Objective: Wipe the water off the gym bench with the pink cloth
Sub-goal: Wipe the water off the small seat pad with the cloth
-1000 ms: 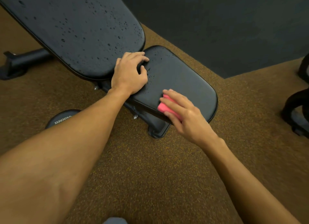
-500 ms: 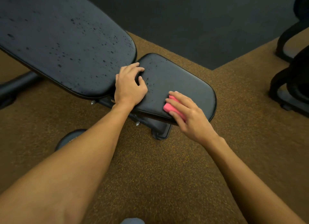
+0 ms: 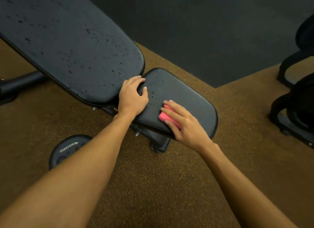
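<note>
Nearest, a round grey weight plate lies on the speckled brown floor. The right hand presses a folded pink cloth under nearly straight fingers, at the near edge of the black padded seat pad. The left hand curls its fingers over that pad's left end. Beyond, the long black back pad carries water drops.

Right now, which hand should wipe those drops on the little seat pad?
The right hand, probably: it presses the pink cloth on the seat pad, beside the drops. The left hand only grips the pad's edge.
</note>
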{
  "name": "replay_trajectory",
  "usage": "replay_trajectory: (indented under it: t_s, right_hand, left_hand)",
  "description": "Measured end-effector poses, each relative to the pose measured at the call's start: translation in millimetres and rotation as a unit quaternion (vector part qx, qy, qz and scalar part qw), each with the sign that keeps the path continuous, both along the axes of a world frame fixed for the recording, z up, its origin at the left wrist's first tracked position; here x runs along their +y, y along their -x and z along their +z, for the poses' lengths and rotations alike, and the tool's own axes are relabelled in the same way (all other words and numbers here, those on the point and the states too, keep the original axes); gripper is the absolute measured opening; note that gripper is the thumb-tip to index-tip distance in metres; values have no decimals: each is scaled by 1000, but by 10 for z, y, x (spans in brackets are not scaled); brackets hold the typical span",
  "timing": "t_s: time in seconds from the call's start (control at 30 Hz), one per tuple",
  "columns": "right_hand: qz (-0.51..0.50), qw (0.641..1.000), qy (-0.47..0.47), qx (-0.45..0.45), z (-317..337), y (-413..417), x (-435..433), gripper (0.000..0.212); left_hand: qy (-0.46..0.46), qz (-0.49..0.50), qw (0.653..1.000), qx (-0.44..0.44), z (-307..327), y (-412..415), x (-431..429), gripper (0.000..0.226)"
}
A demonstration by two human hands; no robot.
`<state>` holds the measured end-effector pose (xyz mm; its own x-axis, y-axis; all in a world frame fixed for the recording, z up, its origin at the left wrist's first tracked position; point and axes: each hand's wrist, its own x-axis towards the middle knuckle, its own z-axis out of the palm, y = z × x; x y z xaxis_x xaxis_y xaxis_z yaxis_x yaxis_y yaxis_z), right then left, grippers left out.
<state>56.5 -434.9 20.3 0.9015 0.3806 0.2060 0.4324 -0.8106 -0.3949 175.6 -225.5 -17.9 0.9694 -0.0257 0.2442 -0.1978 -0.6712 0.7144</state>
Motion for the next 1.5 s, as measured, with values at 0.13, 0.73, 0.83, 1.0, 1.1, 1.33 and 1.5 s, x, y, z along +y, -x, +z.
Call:
replay_trajectory:
  t_s: [0.13, 0.73, 0.83, 1.0, 1.1, 1.33, 1.5]
  right_hand:
    - [-103, 994, -41, -11, -98, -367, 202, 41]
    - [-66, 996, -47, -23, -169, -599, 347, 43]
    - [43, 999, -25, -15, -98, -386, 209, 42]
    - [-47, 998, -31, -3, -93, -451, 16, 42]
    - [-107, 992, -63, -5, -109, -517, 288, 41]
    - [50, 998, -23, 2, -97, -115, 268, 45]
    - [-48, 999, -16, 0, -102, -86, 73, 43]
  left_hand:
    - [1, 17, 1000, -8, -9, -17, 1, 35]
    - [17, 26, 999, -11, 16, -13, -5, 32]
    - [25, 27, 999, -11, 13, -20, 0, 32]
    - [32, 34, 999, -7, 17, -23, -8, 30]
    - [29, 32, 999, -3, 34, -14, 3, 30]
    - [118, 16, 989, 87, 146, -31, 123, 29]
    - [135, 24, 981, 139, 182, 153, 371, 32]
